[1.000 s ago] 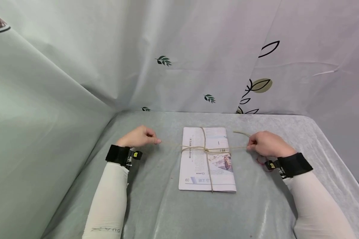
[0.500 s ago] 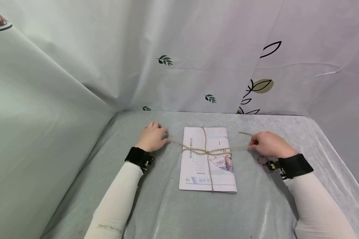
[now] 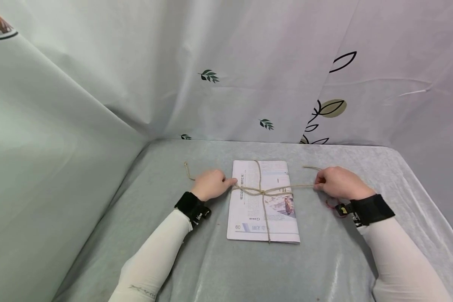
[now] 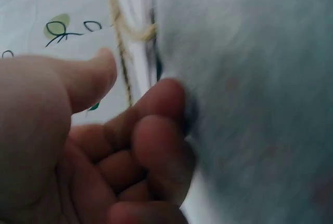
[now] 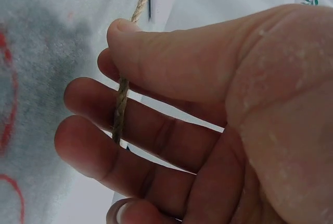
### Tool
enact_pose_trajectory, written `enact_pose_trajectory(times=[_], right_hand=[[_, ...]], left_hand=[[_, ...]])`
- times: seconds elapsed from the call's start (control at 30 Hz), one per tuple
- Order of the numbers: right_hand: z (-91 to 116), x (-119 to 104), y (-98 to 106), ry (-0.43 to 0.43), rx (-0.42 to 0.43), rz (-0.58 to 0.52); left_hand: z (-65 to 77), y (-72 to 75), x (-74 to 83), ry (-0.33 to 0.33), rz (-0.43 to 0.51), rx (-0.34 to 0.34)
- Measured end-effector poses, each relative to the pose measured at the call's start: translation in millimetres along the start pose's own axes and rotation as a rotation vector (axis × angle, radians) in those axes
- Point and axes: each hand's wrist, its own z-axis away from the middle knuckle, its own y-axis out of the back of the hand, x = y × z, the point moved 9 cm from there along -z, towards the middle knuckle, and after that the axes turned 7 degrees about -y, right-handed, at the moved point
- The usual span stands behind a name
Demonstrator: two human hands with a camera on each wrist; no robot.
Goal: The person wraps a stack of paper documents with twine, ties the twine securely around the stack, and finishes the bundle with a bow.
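Note:
A folded newspaper bundle (image 3: 245,214) lies flat, bound crosswise with thin tan twine (image 3: 265,209) that crosses near its middle. My left hand (image 3: 211,184) is at the bundle's left edge, thumb tip over the paper's edge. In the left wrist view, its thumb (image 4: 99,75) stands apart from the loosely bent fingers, with twine passing behind them. A loose twine end (image 3: 188,170) shows beyond that hand. To the bundle's right, my right hand (image 3: 337,182) pinches the other twine end between thumb and forefinger; the twine (image 5: 121,104) runs on across the other fingers.
A pale grey cover (image 3: 166,251) lies over the table. White curtains (image 3: 143,63) with leaf prints stand close behind and at the sides. A black camera strap (image 3: 371,209) is round each wrist. Red marks (image 5: 9,94) show at the left of the right wrist view.
My left hand has let go of the left twine end and moved right to the bundle's edge. That twine end now lies loose. The right hand has stayed almost still, pinching its twine.

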Motion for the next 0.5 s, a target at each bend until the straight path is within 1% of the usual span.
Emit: enact_pose_trajectory(times=[0.1, 0.27, 0.37, 0.5], right_hand=[[-0.6, -0.1, -0.3, 0.005, 0.009, -0.002], [-1.6, -0.2, -0.3, 0.015, 0.028, -0.004], [-2.3, -1.1, -0.6, 0.016, 0.032, -0.001], [-2.2, -3.1, 0.4, 0.020, 0.052, 0.004]], left_hand=[[0.3, -1.3, -3.3, 0.035, 0.085, 0.054], [-0.8, -3.3, -5.0, 0.066, 0.235, 0.095], [-3.6, -5.4, -5.0, 0.061, 0.297, 0.131], [-6.8, -4.3, -2.9, 0.018, 0.352, 0.201]])
